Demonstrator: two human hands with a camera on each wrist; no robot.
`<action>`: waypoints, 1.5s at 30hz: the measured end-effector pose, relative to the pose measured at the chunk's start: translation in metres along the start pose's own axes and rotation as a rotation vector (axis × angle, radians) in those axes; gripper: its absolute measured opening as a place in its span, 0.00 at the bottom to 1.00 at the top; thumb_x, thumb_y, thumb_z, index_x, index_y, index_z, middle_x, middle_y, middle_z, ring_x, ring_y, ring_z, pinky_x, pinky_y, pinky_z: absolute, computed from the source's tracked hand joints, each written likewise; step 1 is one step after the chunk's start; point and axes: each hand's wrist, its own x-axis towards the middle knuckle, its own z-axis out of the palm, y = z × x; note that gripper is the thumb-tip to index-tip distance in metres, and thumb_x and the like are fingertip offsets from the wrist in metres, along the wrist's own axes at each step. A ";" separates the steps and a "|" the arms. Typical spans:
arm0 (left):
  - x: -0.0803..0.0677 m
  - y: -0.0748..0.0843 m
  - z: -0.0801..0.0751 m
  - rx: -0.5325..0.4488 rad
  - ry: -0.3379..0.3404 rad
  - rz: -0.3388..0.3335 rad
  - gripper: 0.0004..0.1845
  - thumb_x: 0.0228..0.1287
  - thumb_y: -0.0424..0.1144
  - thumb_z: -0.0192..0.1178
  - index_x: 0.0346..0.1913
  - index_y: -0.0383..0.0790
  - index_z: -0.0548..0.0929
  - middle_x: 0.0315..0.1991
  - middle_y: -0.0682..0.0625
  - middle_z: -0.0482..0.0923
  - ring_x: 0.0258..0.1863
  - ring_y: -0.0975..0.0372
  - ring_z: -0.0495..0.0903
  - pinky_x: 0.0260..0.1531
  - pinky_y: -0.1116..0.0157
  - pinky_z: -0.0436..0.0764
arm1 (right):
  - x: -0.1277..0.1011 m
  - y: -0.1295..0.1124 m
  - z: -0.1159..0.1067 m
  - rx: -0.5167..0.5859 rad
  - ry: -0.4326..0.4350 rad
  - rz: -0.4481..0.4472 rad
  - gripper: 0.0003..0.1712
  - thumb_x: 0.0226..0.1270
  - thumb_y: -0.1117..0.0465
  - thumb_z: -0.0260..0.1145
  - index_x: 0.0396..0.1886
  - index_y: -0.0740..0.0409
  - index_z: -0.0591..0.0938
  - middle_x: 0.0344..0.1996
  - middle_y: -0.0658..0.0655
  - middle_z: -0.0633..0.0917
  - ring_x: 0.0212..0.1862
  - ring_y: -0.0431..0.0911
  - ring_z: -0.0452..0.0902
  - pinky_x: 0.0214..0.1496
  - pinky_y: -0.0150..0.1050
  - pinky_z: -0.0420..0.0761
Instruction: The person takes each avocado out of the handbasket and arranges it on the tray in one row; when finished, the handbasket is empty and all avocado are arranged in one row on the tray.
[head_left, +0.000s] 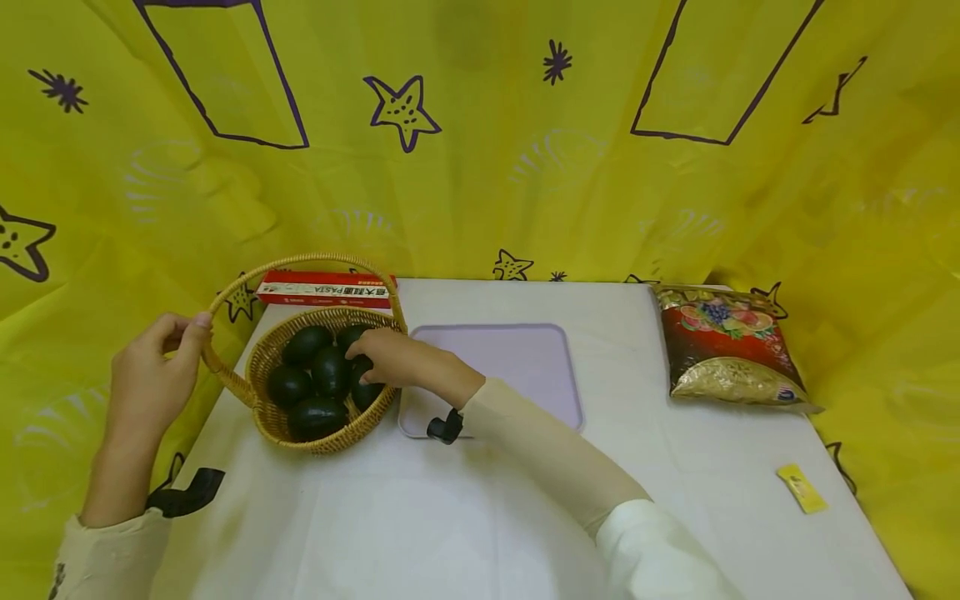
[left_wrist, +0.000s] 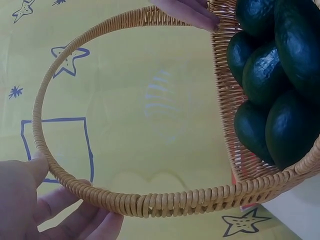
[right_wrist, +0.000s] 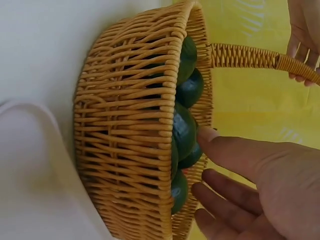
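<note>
we saw a bench (head_left: 480, 517) with a white cover, and a yellow curtain (head_left: 480, 167) with stars behind it. on the bench lay a pale purple tray (head_left: 525, 367), and well apart at the right a snack bag (head_left: 723, 350). a wicker basket (head_left: 330, 442) stood just beside the tray at the left, with dark green avocados (head_left: 315, 371) inside. behind the basket lay a red pasta box (head_left: 326, 289). our left hand (head_left: 153, 367) gripped the basket handle (left_wrist: 150, 202) with curled fingers. our right hand (head_left: 393, 358) reached into the basket, fingers relaxed and narrow, the fingertips touching an avocado. a small yellow packet (head_left: 802, 487) lay near the right edge.
</note>
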 end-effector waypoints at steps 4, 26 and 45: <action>0.000 -0.001 -0.001 -0.007 -0.009 0.001 0.27 0.83 0.58 0.50 0.50 0.35 0.84 0.34 0.72 0.76 0.40 0.73 0.69 0.38 0.66 0.68 | 0.005 -0.004 0.000 -0.015 -0.041 0.059 0.31 0.74 0.56 0.73 0.74 0.54 0.78 0.71 0.54 0.79 0.75 0.49 0.70 0.76 0.38 0.70; 0.001 -0.004 -0.001 -0.016 -0.011 -0.007 0.27 0.82 0.58 0.51 0.49 0.35 0.84 0.36 0.69 0.77 0.40 0.80 0.66 0.39 0.66 0.66 | 0.023 -0.008 -0.002 -0.143 -0.229 0.195 0.32 0.75 0.64 0.67 0.77 0.48 0.75 0.72 0.52 0.78 0.66 0.42 0.74 0.69 0.35 0.73; 0.001 -0.003 -0.001 -0.010 -0.015 -0.007 0.26 0.83 0.58 0.51 0.50 0.35 0.84 0.33 0.78 0.70 0.40 0.76 0.68 0.39 0.65 0.66 | 0.030 -0.006 0.003 -0.147 -0.273 0.207 0.40 0.71 0.53 0.75 0.80 0.42 0.71 0.75 0.49 0.75 0.74 0.43 0.69 0.74 0.38 0.70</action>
